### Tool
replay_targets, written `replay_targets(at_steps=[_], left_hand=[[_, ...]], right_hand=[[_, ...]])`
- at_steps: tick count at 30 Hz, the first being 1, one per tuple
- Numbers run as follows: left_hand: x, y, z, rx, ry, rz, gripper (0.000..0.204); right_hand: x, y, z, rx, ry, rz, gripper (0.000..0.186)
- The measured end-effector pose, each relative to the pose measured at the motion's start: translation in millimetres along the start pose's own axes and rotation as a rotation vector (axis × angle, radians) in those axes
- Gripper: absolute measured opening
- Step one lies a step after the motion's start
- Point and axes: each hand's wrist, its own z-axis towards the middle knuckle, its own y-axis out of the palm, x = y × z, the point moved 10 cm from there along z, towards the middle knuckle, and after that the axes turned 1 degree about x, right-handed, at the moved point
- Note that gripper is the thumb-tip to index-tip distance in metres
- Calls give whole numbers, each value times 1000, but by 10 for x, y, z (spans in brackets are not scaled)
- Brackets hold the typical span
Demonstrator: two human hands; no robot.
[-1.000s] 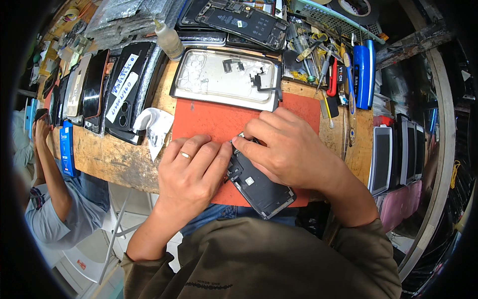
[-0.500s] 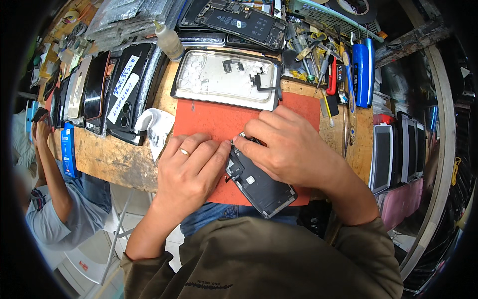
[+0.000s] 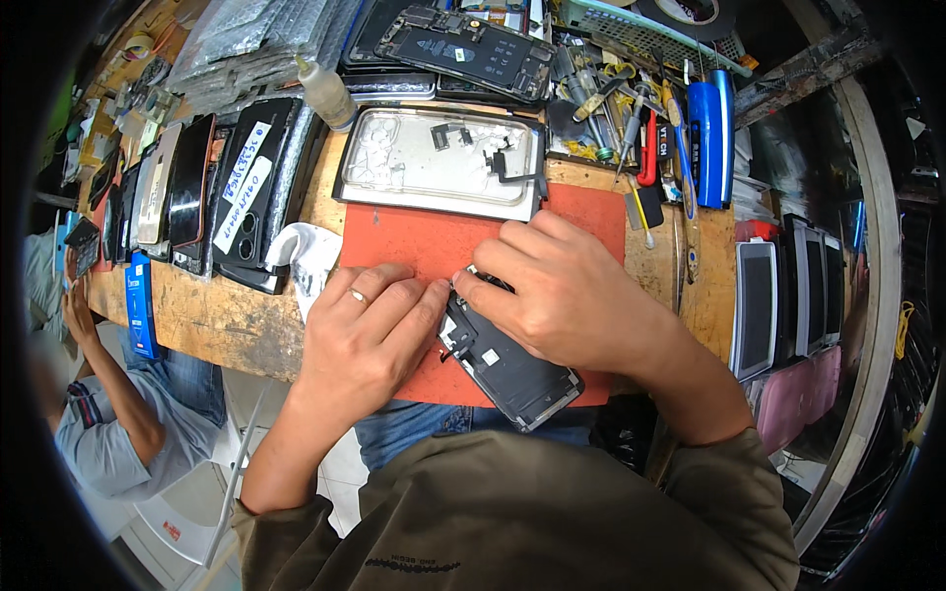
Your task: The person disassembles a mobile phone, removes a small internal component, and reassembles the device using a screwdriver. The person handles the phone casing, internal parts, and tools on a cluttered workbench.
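Observation:
A black phone screen assembly [image 3: 507, 379] lies tilted on the red mat [image 3: 404, 236], with small internal parts along its upper left. My left hand [image 3: 365, 345], a ring on one finger, is curled at the screen's upper left edge, its fingertips at the top corner. My right hand [image 3: 547, 286] is closed over the upper end of the screen, its thumb and index finger pressed near that corner; what is between the fingertips is too small to make out. A lined tray [image 3: 360, 177] with small black pieces sits beyond the mat, and a white cloth [image 3: 304, 256] lies left of it.
Around the mat are stacked phones [image 3: 248, 202], a squeeze bottle [image 3: 325, 98], an opened phone [image 3: 483, 59], assorted tools [image 3: 626, 113], a blue tool [image 3: 709, 148] and tablets [image 3: 759, 305]. At left, a co-worker [image 3: 113, 404] holds a phone near a blue box [image 3: 143, 305].
The view has shifted slightly. My hands stay at the screen's upper end with little movement. The co-worker's phone has tilted and moved slightly.

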Motion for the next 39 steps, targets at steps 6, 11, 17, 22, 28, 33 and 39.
replay_targets(at_steps=[6,11,17,22,28,33,39], left_hand=[[4,43,-18,-78,65,25,37],[4,24,5,-58,83,8,38],[-16,19,13,-82,62,-11,38],[-3,13,3,-66,47,4,37],[33,22,-45,-48,78,23,37],[48,33,-59,-34,91,37,38],[39,34,-79,-9,96,35,38]], right_hand=[[5,-19,23,16,8,12,24],[4,-43,9,43,4,10,23],[20,-39,2,71,9,44,22],[103,-45,-14,60,54,147,18],[402,-39,-1,156,301,473,13],[452,111,124,55,394,513,10],[396,231,216,-31,389,507,7]])
